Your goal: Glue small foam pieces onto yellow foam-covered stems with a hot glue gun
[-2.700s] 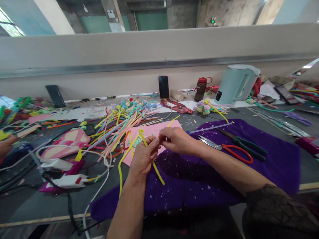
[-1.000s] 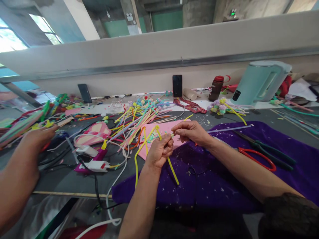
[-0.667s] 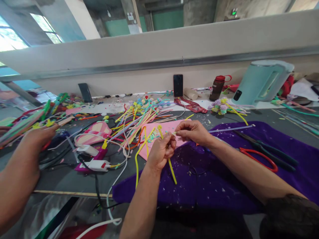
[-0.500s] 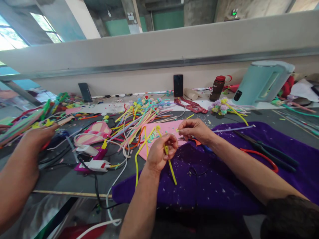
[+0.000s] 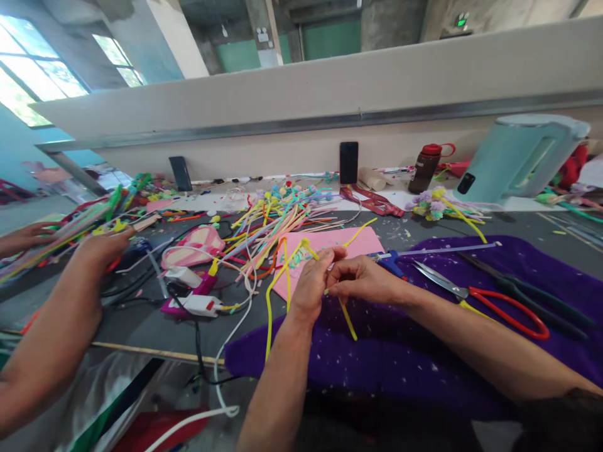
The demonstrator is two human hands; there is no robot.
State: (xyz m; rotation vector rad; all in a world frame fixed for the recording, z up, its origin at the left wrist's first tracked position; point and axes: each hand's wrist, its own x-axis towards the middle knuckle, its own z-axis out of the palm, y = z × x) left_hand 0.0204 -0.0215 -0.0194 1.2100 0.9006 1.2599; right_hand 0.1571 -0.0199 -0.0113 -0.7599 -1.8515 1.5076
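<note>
My left hand (image 5: 311,284) is closed around a yellow pipe cleaner (image 5: 349,321), whose straight end sticks out below the fingers toward the purple cloth. My right hand (image 5: 365,280) meets it, thumb and fingertips pinched on a small yellow bit of pipe cleaner at the left fingers. The exact grip is partly hidden. Behind the hands, a pink sheet (image 5: 362,240) carries small pale-green scraps and more bent yellow pipe cleaners (image 5: 269,314). A blue glue gun (image 5: 394,266) lies just beyond my right hand.
Red-handled scissors (image 5: 511,309) and dark pliers (image 5: 541,301) lie right on the purple cloth (image 5: 400,358). White cables and a power strip (image 5: 202,306) are at left. Another person's hand (image 5: 106,248) is at far left. Behind stand a bottle (image 5: 424,169), a kettle (image 5: 513,160) and pipe-cleaner flowers (image 5: 426,204).
My right hand has moved down and left to join my left hand, which has turned. The scissors show more fully. The view has swung slightly left, showing another hand at far left.
</note>
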